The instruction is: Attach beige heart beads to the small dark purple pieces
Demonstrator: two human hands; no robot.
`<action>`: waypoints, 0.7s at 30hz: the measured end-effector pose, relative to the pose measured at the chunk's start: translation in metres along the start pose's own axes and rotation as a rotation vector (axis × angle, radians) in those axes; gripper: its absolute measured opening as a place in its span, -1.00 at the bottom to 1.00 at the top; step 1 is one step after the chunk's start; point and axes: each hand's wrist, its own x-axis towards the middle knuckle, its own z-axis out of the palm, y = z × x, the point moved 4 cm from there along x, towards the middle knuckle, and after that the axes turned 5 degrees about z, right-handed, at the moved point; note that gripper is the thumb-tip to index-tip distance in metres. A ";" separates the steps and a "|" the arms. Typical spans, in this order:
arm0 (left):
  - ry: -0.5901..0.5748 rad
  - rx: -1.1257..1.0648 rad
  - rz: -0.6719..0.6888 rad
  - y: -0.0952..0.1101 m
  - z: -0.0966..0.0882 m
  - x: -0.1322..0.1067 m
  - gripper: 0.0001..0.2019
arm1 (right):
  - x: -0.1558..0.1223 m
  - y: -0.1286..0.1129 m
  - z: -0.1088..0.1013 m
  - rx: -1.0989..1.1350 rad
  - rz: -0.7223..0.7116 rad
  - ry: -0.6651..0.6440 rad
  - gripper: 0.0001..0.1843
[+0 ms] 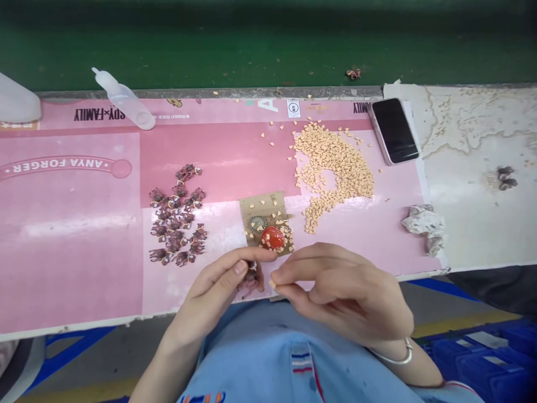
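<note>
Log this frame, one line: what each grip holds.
left grip: dark charm | right grip: tan chip | near: red bead on cardboard scrap

A black smartphone [394, 131] lies at the far right of a pink printed cardboard sheet [71, 224], near a crumpled tissue [424, 226]. A translucent plastic squeeze bottle [123, 99] lies on its side along the sheet's far edge. Blue plastic crates [482, 364] sit on the floor at lower right.

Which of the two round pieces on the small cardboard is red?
The glossy red round piece, on the right of the cardboard. The other round piece, to its left, has a dotted grey rim and a dark greenish middle.
</note>
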 end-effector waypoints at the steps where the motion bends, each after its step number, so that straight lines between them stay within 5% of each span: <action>1: -0.019 -0.049 -0.049 -0.003 0.002 0.001 -0.74 | 0.000 -0.001 0.001 -0.014 -0.012 -0.012 -0.62; 14: 0.038 -0.253 -0.195 -0.007 0.019 0.001 -0.77 | -0.019 -0.007 0.010 -0.220 -0.116 -0.061 -0.84; 17: 0.053 -0.164 -0.086 -0.004 0.019 0.007 -0.75 | -0.022 0.000 0.005 -0.136 -0.108 -0.004 -0.82; 21: 0.050 0.165 0.116 0.010 0.009 0.016 -0.74 | -0.042 0.036 -0.020 -0.085 0.112 0.254 -0.73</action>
